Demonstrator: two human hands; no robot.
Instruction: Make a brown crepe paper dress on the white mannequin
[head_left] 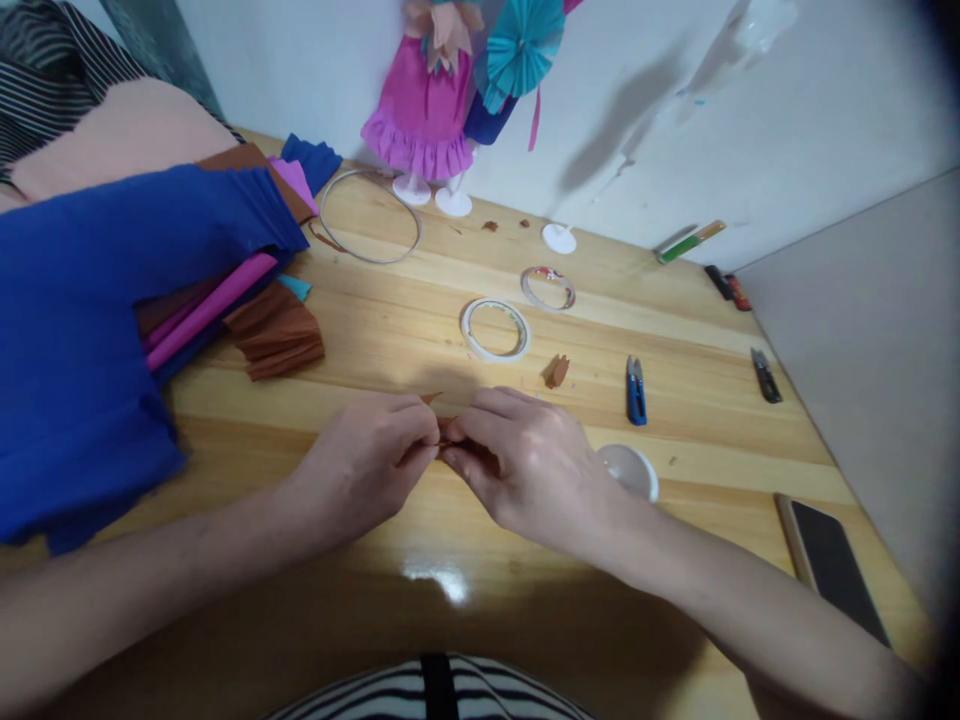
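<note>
My left hand (367, 465) and my right hand (525, 460) meet over the middle of the wooden table (420, 560), fingers pinched together on a small piece of brown crepe paper (448, 432). Most of the piece is hidden between the fingertips. A small brown paper scrap (556, 371) lies just beyond my right hand. A white round disc (631, 470) lies by my right wrist. Blue thread snips (636, 390) lie to the right of the scrap.
A stack of blue, pink and brown crepe paper (112, 300) covers the left side. Two tape rolls (495, 329) (548, 288), a wire ring (369, 216), a paper-dressed doll (424, 110), black snips (766, 376), a pen (691, 242) and a phone (832, 570) are around.
</note>
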